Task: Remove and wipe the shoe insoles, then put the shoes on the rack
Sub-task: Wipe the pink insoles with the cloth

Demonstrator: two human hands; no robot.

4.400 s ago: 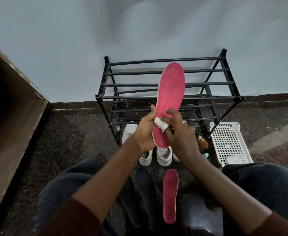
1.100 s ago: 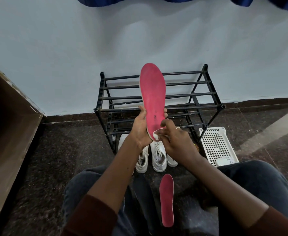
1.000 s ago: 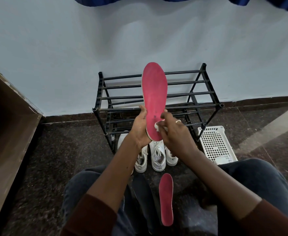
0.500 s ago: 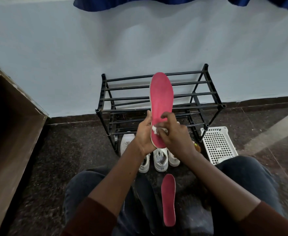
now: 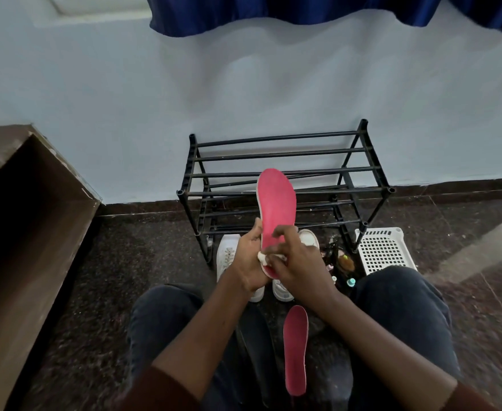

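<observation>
A seated person holds a pink insole (image 5: 276, 209) upright in front of a black shoe rack (image 5: 282, 173), whose bars stand bare against a pale blue wall (image 5: 125, 99). The left hand (image 5: 251, 259) grips the insole's lower edge from the left, fingers curled round it. The right hand (image 5: 295, 262) pinches a small white cloth (image 5: 266, 258) against the insole near its heel end.

A second pink insole (image 5: 295, 348) lies flat on the dark speckled stone floor (image 5: 95, 321) between the person's knees, which are in dark trousers. White shoes (image 5: 229, 256) sit on the floor just in front of the rack, partly hidden behind the hands. A white perforated basket (image 5: 383, 250) rests on the floor beside the rack's right legs, with a few small items, too blurred to tell apart, between it and the shoes. A brown wooden cabinet (image 5: 21, 232) fills the left side of the room, and the hem of a dark blue curtain (image 5: 303, 10) hangs along the top of the wall. A dark skirting strip runs where wall meets floor.
</observation>
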